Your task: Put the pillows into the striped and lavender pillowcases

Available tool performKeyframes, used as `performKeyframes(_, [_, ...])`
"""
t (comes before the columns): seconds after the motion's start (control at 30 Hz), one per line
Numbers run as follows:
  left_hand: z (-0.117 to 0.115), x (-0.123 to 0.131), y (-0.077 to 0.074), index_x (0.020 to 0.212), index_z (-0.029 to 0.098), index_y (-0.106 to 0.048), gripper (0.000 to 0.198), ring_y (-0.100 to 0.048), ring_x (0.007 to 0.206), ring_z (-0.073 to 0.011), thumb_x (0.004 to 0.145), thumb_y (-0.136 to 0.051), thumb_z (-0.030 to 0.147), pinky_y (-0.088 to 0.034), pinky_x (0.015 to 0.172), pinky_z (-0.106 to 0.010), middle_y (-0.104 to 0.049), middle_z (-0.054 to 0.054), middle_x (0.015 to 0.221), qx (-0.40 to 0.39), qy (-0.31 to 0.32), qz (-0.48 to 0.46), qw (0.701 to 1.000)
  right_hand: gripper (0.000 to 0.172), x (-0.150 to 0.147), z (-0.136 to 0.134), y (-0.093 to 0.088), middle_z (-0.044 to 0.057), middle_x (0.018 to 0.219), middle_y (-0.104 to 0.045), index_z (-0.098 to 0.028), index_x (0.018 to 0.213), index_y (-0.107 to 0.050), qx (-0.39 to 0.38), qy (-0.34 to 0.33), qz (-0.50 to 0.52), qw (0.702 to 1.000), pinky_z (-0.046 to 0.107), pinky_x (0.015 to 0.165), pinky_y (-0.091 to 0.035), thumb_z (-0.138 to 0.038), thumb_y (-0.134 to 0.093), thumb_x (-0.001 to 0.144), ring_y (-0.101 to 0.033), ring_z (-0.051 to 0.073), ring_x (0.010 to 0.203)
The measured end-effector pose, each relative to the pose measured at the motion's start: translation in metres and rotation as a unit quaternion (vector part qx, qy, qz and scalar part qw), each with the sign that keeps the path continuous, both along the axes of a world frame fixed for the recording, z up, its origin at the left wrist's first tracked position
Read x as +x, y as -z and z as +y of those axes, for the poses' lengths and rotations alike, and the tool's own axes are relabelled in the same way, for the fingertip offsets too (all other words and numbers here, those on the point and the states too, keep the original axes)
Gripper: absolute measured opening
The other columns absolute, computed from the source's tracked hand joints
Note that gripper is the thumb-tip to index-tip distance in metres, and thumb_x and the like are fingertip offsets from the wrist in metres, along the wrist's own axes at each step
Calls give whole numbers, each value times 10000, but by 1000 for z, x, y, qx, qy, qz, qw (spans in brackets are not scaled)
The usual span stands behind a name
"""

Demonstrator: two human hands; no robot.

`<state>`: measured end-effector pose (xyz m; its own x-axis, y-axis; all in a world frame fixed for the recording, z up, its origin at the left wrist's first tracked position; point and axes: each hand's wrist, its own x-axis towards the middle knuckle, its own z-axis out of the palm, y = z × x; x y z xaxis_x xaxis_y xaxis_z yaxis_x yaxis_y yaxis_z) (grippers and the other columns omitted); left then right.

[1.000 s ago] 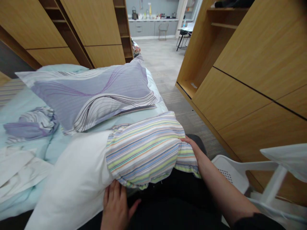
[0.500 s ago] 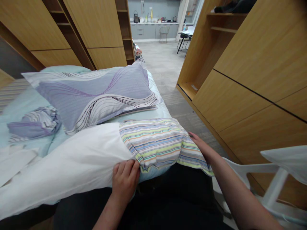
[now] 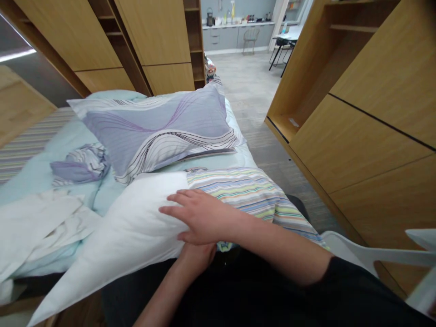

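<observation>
A white pillow (image 3: 136, 218) lies across the near edge of the bed, its right part inside a striped pillowcase (image 3: 245, 186). My left hand (image 3: 199, 255) is closed on the near edge of the pillowcase's opening; its fingertips are partly hidden behind my other hand. Crossing over from the right, my right hand (image 3: 200, 215) is open with fingers spread, over the white pillow beside the pillowcase's opening. Whether its palm presses on the cloth I cannot tell. The pillowcase's right end hangs loose at the bed's corner.
A purple-grey patterned pillow (image 3: 156, 122) lies farther back on the pale blue bedding (image 3: 218, 159). Crumpled patterned fabric (image 3: 81, 163) and white cloth (image 3: 44, 222) are at the left. At the right stand a wooden cabinet (image 3: 374, 100) and a white chair (image 3: 354, 250).
My right hand has let go of the pillowcase's right end and swung left over the white pillow. My left hand keeps its hold at the opening. The view has shifted left.
</observation>
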<state>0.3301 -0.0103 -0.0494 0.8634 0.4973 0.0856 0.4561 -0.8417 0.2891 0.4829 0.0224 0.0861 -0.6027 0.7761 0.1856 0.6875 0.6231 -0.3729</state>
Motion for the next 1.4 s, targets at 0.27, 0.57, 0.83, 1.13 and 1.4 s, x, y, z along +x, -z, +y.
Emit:
performKeyframes(0.27, [4,-7,-4,1478,184,-602,557,-582,1351,-350,940,-504,79,-467,1155,-552,-655,-156,1442,-69,31,-11,997,726,-48,37,56,121,1454,-626,-391,1691,-288,47,23,-69,996,454,981,-486,-225,-548,1034,-629,310,1196])
performKeyframes(0.57, [-24,-4,-10,1253,176,-616,279,-683,1046,-269,992,-612,276,-543,903,-370,-707,-122,1215,-197,-8,-12,980,672,18,64,58,63,1090,-737,-432,1656,-411,-39,118,-76,989,314,805,-476,-194,-499,1035,-699,239,940])
performKeyframes(0.83, [10,-50,40,1092,213,-677,236,-682,915,-201,859,-676,254,-473,798,-265,-744,-18,1026,-350,7,62,935,631,57,48,66,50,1118,-789,-408,1580,-549,-88,67,-30,993,292,858,-452,-172,-588,997,-705,231,1009])
performKeyframes(1.13, [1,-12,50,1174,204,-721,432,-723,1095,-388,745,-682,241,-560,933,-469,-747,-185,1275,-214,26,171,961,605,80,30,75,33,1416,-722,-397,1585,-538,-107,48,96,988,361,1057,-484,-210,-614,1015,-686,252,1266])
performKeyframes(1.4, [-10,-9,26,1318,280,-701,546,-580,1404,-354,867,-713,588,-515,1121,-483,-724,-92,1379,-250,22,28,967,465,120,3,55,30,1416,-720,-324,1487,-664,-202,6,238,950,398,1144,-479,-348,-630,1025,-683,267,1292])
